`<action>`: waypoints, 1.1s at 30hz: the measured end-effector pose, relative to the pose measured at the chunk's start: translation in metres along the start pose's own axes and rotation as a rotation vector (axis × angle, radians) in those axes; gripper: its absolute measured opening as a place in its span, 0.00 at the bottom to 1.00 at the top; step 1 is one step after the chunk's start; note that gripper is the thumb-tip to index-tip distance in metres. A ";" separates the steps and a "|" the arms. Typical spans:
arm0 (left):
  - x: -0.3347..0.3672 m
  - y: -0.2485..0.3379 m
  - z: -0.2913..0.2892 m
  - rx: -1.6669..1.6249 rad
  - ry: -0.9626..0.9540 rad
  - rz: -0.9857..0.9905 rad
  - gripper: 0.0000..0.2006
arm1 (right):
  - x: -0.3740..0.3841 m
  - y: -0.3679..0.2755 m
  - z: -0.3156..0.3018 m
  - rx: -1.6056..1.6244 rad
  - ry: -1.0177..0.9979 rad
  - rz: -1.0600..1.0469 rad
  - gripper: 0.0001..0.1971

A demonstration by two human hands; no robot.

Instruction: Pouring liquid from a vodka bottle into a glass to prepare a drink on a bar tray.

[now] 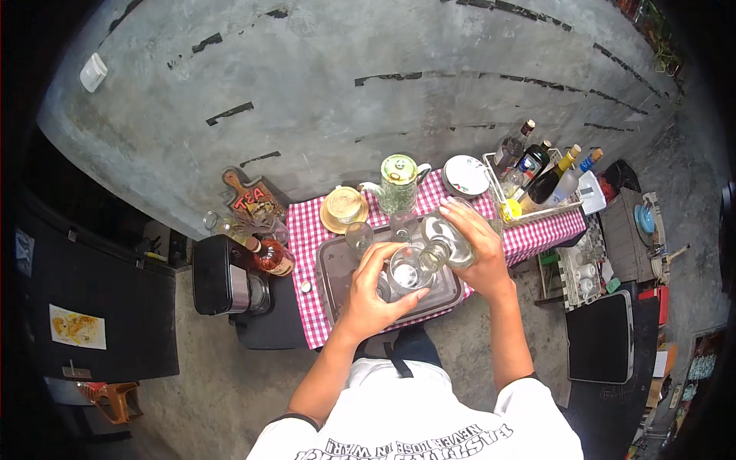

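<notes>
My left hand (366,300) is wrapped round a clear drinking glass (403,274), which is held tilted above a dark tray (332,285). My right hand (487,257) grips a clear glass bottle (451,239) that is tipped over. Its neck points down and left, with the mouth at the rim of the glass. Whether liquid is flowing I cannot tell. Behind my hands, two stemmed glasses, one at the left (359,236) and one in the middle (403,225), stand on the tray. Part of another glass (382,288) shows beside my left fingers.
A red-and-white checked cloth (305,230) covers the table. Behind the tray are a green patterned pitcher (399,184), a cup on a wooden saucer (344,205) and stacked plates (465,176). A bottle basket (540,213) stands right; a coffee maker (222,276) and amber bottle (274,257) stand left.
</notes>
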State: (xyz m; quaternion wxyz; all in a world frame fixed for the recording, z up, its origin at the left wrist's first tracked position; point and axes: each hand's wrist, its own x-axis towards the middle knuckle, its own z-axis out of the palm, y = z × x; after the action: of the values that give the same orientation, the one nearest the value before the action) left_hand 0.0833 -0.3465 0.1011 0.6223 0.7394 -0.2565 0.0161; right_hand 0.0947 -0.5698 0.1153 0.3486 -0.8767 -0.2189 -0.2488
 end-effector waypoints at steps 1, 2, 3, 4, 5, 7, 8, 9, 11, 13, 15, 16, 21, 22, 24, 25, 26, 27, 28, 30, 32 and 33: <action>0.002 0.000 0.002 0.000 -0.001 -0.007 0.31 | 0.001 0.002 -0.002 -0.001 0.002 0.003 0.35; 0.005 0.000 0.004 0.010 0.002 -0.006 0.31 | 0.002 0.004 -0.004 -0.002 0.003 0.006 0.34; 0.007 0.000 0.006 0.020 0.005 -0.003 0.31 | 0.003 0.006 -0.007 0.001 -0.001 0.010 0.34; 0.009 0.001 0.009 0.019 0.004 -0.009 0.31 | 0.004 0.008 -0.009 0.005 -0.009 0.011 0.34; 0.012 0.002 0.011 0.017 0.006 -0.012 0.31 | 0.005 0.009 -0.012 0.008 -0.018 0.010 0.34; 0.017 0.003 0.016 0.015 0.008 -0.018 0.32 | 0.007 0.015 -0.016 0.006 -0.028 0.012 0.34; 0.018 0.002 0.019 0.013 0.016 -0.021 0.32 | 0.008 0.017 -0.018 0.003 -0.034 0.009 0.34; 0.020 0.002 0.021 0.009 0.024 -0.024 0.31 | 0.010 0.019 -0.020 0.005 -0.037 0.011 0.34; 0.025 0.003 0.024 0.044 0.031 -0.020 0.31 | 0.013 0.026 -0.024 -0.020 -0.059 -0.017 0.34; 0.029 0.003 0.028 0.076 0.036 -0.019 0.31 | 0.017 0.033 -0.027 -0.022 -0.068 -0.031 0.34; 0.034 0.000 0.032 0.072 0.055 -0.005 0.31 | 0.021 0.040 -0.029 -0.033 -0.082 -0.047 0.33; 0.035 0.001 0.033 0.070 0.056 -0.013 0.31 | 0.022 0.042 -0.029 -0.030 -0.088 -0.043 0.33; 0.040 -0.003 0.034 0.046 0.082 -0.033 0.31 | 0.029 0.048 -0.028 -0.065 -0.109 -0.071 0.34; 0.039 -0.005 0.036 0.033 0.085 -0.039 0.31 | 0.029 0.049 -0.028 -0.084 -0.116 -0.084 0.34; 0.038 -0.009 0.039 0.058 0.076 -0.026 0.31 | 0.029 0.050 -0.030 -0.078 -0.130 -0.091 0.33; 0.037 -0.010 0.039 0.085 0.063 -0.013 0.31 | 0.029 0.049 -0.031 -0.071 -0.141 -0.095 0.33; 0.037 -0.009 0.040 0.085 0.063 -0.011 0.31 | 0.029 0.049 -0.031 -0.072 -0.139 -0.096 0.33; 0.037 -0.008 0.041 0.082 0.061 -0.010 0.31 | 0.029 0.049 -0.031 -0.073 -0.135 -0.105 0.34; 0.037 -0.007 0.043 0.078 0.061 -0.010 0.31 | 0.029 0.049 -0.032 -0.074 -0.132 -0.116 0.34; 0.034 -0.008 0.045 0.070 0.067 -0.011 0.31 | 0.028 0.047 -0.034 -0.077 -0.138 -0.117 0.34; 0.032 -0.008 0.047 0.063 0.074 -0.013 0.31 | 0.027 0.045 -0.035 -0.077 -0.145 -0.119 0.34; 0.032 -0.007 0.048 0.059 0.068 -0.012 0.31 | 0.026 0.045 -0.035 -0.082 -0.139 -0.125 0.34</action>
State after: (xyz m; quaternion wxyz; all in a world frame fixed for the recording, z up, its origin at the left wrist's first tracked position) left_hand 0.1000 -0.4019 0.0947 0.6087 0.7579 -0.2302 0.0452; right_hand 0.1300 -0.6197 0.1299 0.2802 -0.8900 -0.2867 -0.2173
